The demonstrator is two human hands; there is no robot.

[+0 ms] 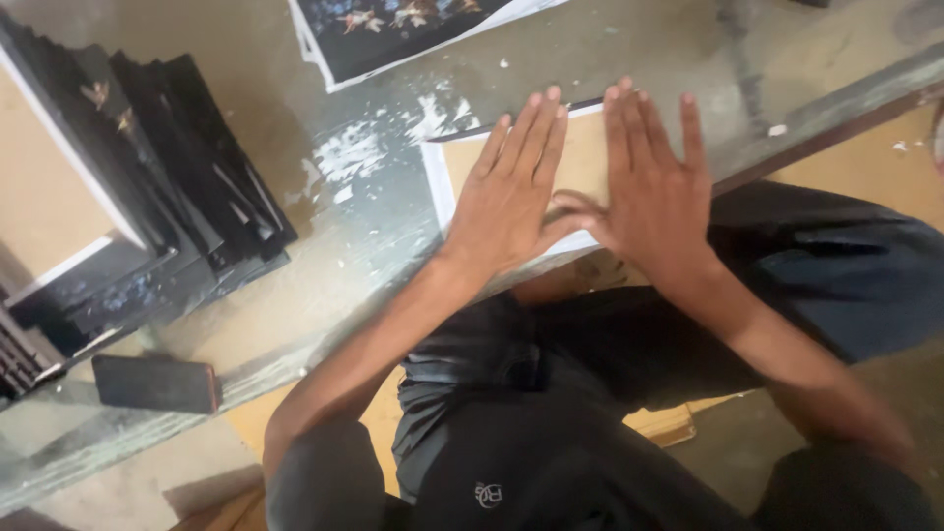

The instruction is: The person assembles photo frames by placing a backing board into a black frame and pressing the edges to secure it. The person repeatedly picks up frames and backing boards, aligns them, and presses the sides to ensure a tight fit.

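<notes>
Seen from above, a person's left hand (506, 192) and right hand (654, 192) lie flat, fingers spread, side by side with thumbs overlapping, pressing on a tan board (580, 157) with a white border at the near edge of a worn glass-topped table (374, 197). A stack of black boards (167, 197) lies at left, a dark phone (155, 383) near the edge, a dark floral sheet (393, 29) farther back

Board (580, 162) at upper centre: tan face, white border, black top edge. Sheet (393, 29) at top: black, pale star-like motifs, white margin. Stack of panels (177, 187) at left: black. Phone (155, 383) at lower left: black, red edge. Tabletop (295, 295): grey-green, white paint flecks.
</notes>
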